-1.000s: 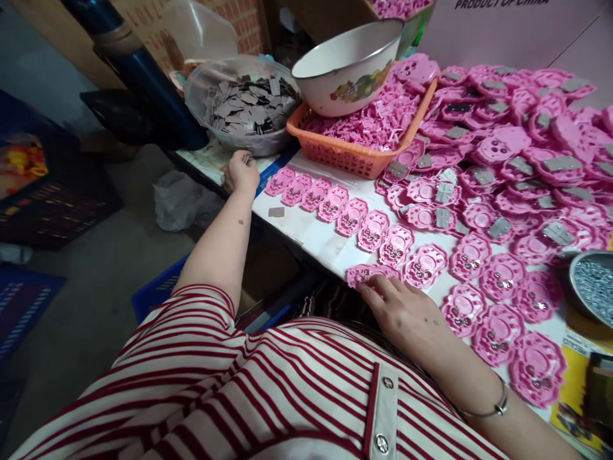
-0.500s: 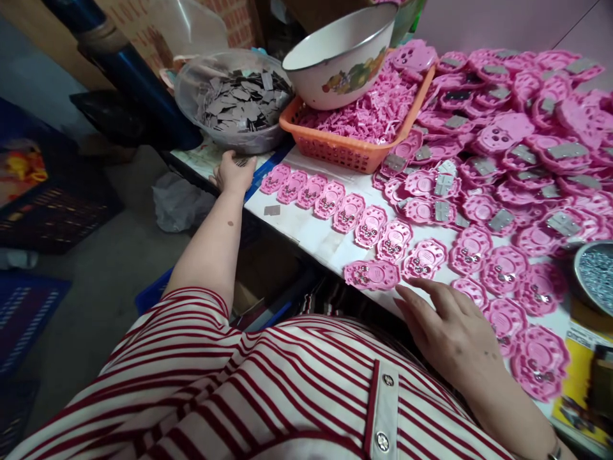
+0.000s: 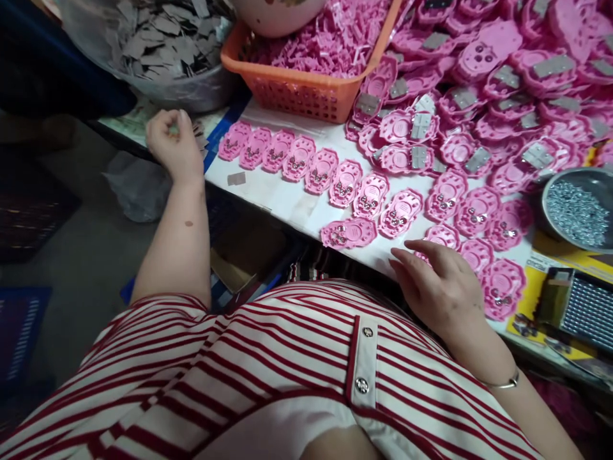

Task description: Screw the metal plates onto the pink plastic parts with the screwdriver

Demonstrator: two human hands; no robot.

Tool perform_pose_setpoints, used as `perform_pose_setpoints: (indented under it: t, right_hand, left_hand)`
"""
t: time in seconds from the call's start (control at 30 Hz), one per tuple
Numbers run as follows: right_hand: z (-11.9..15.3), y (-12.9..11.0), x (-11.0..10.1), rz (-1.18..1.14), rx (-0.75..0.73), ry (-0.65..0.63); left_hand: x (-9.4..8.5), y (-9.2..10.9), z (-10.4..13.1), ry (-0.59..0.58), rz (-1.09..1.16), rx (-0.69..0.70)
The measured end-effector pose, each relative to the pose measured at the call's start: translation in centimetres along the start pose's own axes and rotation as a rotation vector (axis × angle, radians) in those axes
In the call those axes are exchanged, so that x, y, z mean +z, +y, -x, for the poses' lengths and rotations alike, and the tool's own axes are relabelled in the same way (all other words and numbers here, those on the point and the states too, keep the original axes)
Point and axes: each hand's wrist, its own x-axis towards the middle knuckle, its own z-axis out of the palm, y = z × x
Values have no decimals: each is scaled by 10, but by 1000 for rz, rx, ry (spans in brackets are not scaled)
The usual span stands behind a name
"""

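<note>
My left hand (image 3: 175,144) is at the table's left end, just in front of a clear bowl (image 3: 198,96) of grey plates (image 3: 160,45). Its fingers are curled with the thumb up; what they hold, if anything, I cannot make out. A few grey plates (image 3: 201,137) show right beside it. My right hand (image 3: 443,287) hovers by the front edge, fingers apart and bent, with nothing seen in it. Close to it lie pink plastic casings (image 3: 401,212) with small shiny metal parts. More casings form a slanting row leftward, and one lone grey plate (image 3: 236,178) lies before them.
An orange basket (image 3: 297,96) of small pink pieces stands behind the row, a white bowl (image 3: 282,16) resting on it. Pink casings with grey plates (image 3: 460,99) are heaped at the back right. A metal bowl of screws (image 3: 577,211) and a dark tray (image 3: 591,310) sit at right.
The view has tilted down and shifted right. My left hand has drawn its fingers in and turned upward beside the clear bowl. My right hand stays near the front casings, fingers still apart.
</note>
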Motion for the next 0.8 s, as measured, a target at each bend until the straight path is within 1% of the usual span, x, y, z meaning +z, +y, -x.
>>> perform_pose_setpoints:
  t: [0.03, 0.07, 0.1, 0.13, 0.2, 0.23, 0.3, 0.33, 0.4, 0.47, 0.53, 0.67, 0.73, 0.8]
  right_hand:
    - [-1, 0, 1, -18, 1, 3]
    - [-2, 0, 2, -37, 1, 6]
    - [-4, 0, 4, -57, -1, 5]
    - [-5, 0, 5, -75, -2, 3]
    - [-9, 0, 7, -107, -7, 0]
    - [-11, -1, 8, -121, -7, -2]
    - [-16, -2, 10, -140, -4, -26]
    - [-18, -3, 11, -144, -2, -47]
    - [-24, -5, 13, -135, 0, -97]
    - [-28, -8, 16, -113, -3, -136]
    - [-32, -10, 20, -91, -7, -148]
    - [-34, -12, 25, -66, -20, -136]
    - [-35, -12, 26, -57, -24, -137]
    - [-36, -12, 26, -48, -29, -140]
  left_hand:
    - [-9, 10, 20, 92, 21, 53]
    - [-19, 21, 43, 117, 60, 140]
    - [-29, 33, 69, 89, 98, 227]
    - [-39, 44, 95, 16, 125, 307]
    - [-54, 66, 143, -183, 192, 424]
    - [-60, 75, 162, -292, 237, 466]
    - [-66, 89, 186, -459, 274, 516]
    - [-68, 95, 193, -527, 267, 530]
    - [-69, 103, 198, -634, 252, 538]
    - [-69, 109, 197, -688, 255, 542]
    - [-71, 114, 197, -676, 252, 573]
    - [-78, 123, 196, -599, 203, 675]
    - [-81, 129, 194, -622, 178, 693]
    - [-84, 137, 191, -670, 150, 696]
